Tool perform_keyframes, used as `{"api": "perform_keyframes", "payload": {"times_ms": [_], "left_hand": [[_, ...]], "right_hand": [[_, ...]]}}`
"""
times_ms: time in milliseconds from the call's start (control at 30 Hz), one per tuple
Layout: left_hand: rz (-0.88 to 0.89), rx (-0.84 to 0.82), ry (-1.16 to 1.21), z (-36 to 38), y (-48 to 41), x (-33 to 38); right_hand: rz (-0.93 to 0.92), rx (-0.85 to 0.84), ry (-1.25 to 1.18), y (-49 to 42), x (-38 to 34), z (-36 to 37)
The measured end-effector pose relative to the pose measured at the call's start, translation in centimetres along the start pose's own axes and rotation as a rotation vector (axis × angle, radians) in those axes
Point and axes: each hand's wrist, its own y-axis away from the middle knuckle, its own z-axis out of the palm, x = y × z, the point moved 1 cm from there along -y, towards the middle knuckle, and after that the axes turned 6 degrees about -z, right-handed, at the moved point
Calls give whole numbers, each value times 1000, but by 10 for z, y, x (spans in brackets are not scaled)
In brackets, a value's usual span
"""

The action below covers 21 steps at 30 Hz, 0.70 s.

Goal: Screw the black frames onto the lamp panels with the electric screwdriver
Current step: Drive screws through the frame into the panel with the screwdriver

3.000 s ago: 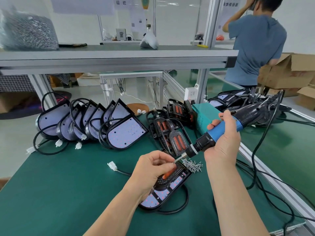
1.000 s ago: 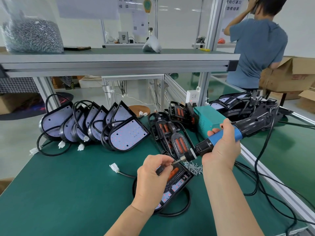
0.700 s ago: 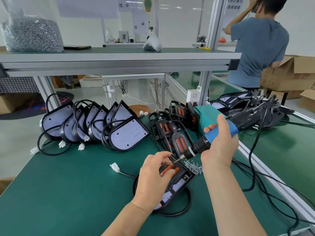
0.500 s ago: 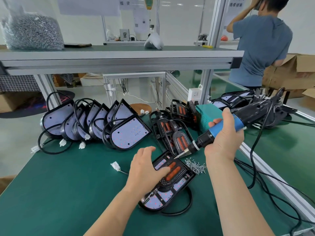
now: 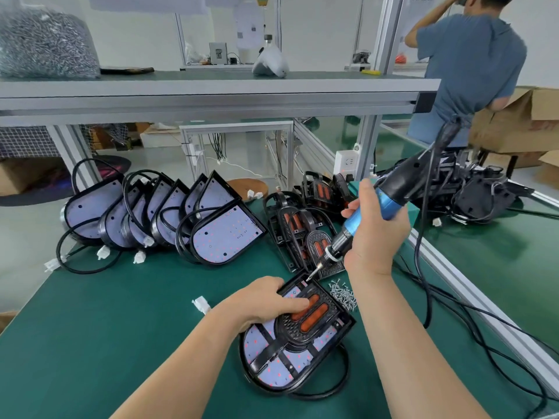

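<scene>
Bottom centre, on the green table (image 5: 106, 328): the lamp panel (image 5: 272, 371) lies flat with a black frame (image 5: 305, 329) seated on top. The left hand (image 5: 263, 300) presses down on it, fingers laid loosely across the orange strips and clasping nothing. Just above, the right hand (image 5: 375, 234) is wrapped tight round the electric screwdriver (image 5: 393, 192), which slants down with its bit at the panel's far corner. Loose screws (image 5: 343, 294) sit just right of it. Beyond, spare frames (image 5: 299, 225) are stacked at centre, with bare panels (image 5: 217, 237) in a row at centre left.
</scene>
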Motion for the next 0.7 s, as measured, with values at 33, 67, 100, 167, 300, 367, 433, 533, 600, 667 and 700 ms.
{"api": "perform_keyframes", "payload": {"times_ms": [33,67,100,167,300,367,433,533,600,667,700], "left_hand": [[10,5,35,1,0,0],[16,6,91,3,0,0],[20,3,147,5,0,-1],[19,-9,237,7,1,-2],[19,-5,252,7,3,-1],[9,3,231,7,4,-1],[4,-4,242,8,2,-1],[4,-10,248,9,2,-2],[6,-11,248,9,2,-3],[-7,-14,251,9,2,-3],[-8,-13,248,9,2,-3]], "right_hand": [[11,-6,15,2,4,0],[24,-9,28,4,7,1],[35,-13,35,5,11,1],[44,-27,35,8,15,2],[40,-38,33,9,18,3],[37,-52,35,9,18,4],[32,-64,39,9,20,4],[37,-71,29,11,21,5],[35,-82,31,13,21,4],[21,-102,36,15,20,5],[16,-113,42,15,20,6]]}}
